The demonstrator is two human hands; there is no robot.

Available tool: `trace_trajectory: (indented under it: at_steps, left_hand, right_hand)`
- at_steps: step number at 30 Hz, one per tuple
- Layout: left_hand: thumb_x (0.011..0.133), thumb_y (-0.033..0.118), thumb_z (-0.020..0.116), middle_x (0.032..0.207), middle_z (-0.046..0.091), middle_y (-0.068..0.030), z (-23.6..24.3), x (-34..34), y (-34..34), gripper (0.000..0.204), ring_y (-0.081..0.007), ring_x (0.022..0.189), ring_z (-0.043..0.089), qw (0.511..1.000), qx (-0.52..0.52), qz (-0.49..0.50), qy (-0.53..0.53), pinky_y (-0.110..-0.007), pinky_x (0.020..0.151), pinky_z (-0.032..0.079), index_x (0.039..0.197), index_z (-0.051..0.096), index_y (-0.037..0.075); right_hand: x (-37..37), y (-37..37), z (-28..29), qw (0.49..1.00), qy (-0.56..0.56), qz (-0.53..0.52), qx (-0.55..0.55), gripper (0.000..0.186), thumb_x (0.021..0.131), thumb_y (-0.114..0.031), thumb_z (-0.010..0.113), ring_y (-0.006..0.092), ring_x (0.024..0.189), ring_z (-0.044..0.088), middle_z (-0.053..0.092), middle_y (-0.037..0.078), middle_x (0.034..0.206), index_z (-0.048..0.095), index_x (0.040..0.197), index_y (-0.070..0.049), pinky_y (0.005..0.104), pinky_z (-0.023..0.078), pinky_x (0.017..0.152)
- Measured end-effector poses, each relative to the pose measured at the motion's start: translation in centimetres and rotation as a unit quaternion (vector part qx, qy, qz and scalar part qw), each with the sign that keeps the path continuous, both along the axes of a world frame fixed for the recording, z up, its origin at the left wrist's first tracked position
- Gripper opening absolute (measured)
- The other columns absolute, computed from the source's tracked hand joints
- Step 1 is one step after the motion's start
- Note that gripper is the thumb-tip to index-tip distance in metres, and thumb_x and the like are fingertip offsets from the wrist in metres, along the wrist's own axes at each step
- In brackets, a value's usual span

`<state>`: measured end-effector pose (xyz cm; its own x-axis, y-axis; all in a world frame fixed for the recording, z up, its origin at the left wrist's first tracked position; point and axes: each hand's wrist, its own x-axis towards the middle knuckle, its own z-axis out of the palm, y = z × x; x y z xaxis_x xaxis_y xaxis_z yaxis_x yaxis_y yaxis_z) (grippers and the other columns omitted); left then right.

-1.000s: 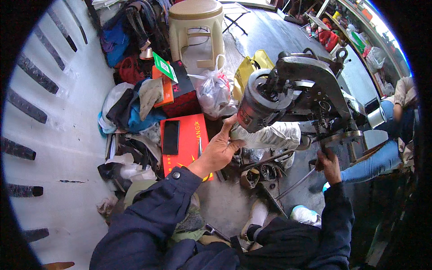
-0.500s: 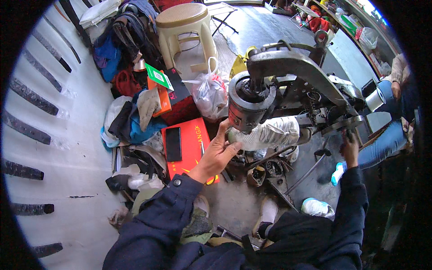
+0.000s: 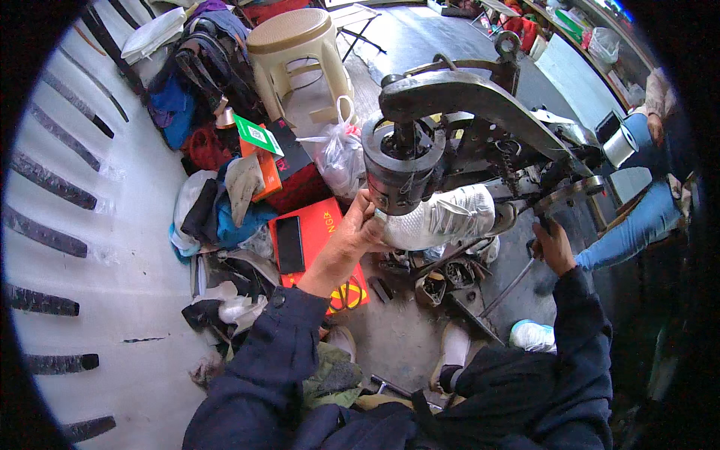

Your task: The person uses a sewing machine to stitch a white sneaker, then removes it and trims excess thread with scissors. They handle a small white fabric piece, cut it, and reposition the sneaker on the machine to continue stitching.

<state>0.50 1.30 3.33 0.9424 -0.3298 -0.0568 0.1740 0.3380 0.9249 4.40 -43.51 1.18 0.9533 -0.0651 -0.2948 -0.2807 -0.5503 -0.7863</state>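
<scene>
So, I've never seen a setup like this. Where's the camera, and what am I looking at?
No robot here: a camera on a person's head looks down at their own bare hands. The dark metal machine looks like a sewing machine. Beneath its round head is a white shoe, its left end held by the left hand. The right hand is by the wheel; its exact grip is hard to see. To the left, a black phone lies on a red box; beyond stands a beige stool.
</scene>
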Motion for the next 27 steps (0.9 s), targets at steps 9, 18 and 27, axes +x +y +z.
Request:
trace_trajectory:
  at_steps: [9,18,27]
  left_hand:
    - [0.092,0.029,0.075,0.137,0.056,-0.0074,-1.7,-0.1,-1.7,0.078,-0.0176,0.122,0.051,0.980,0.178,0.019,-0.089,-0.034,0.107,0.039,0.152,0.029,0.009]
    - [0.090,0.013,0.076,0.136,0.057,-0.0030,-2.7,0.3,-2.0,0.077,-0.0143,0.118,0.052,0.977,0.147,0.055,-0.147,-0.031,0.106,0.039,0.152,0.030,0.014]
    - [0.091,0.012,0.076,0.137,0.057,-0.0025,-2.5,0.4,-2.1,0.076,-0.0134,0.119,0.051,0.980,0.121,0.044,-0.149,-0.031,0.106,0.039,0.152,0.031,0.015]
  right_hand:
    - [0.4,-0.2,-0.7,1.000,0.010,-0.025,0.011,0.032,0.100,-0.026,0.058,0.0157,0.054,0.057,0.059,0.007,0.069,0.054,0.115,0.002,0.0316,0.045,0.049]
    - [0.0,-0.5,-0.6,0.999,0.010,-0.022,0.029,0.035,0.100,-0.029,0.059,0.0153,0.054,0.056,0.057,0.005,0.067,0.053,0.118,0.001,0.0306,0.044,0.050]
    - [-0.9,1.2,2.6,0.989,-0.031,-0.032,0.141,0.030,0.099,-0.034,0.060,0.0146,0.055,0.056,0.058,0.003,0.069,0.058,0.104,-0.004,0.0302,0.046,0.053]
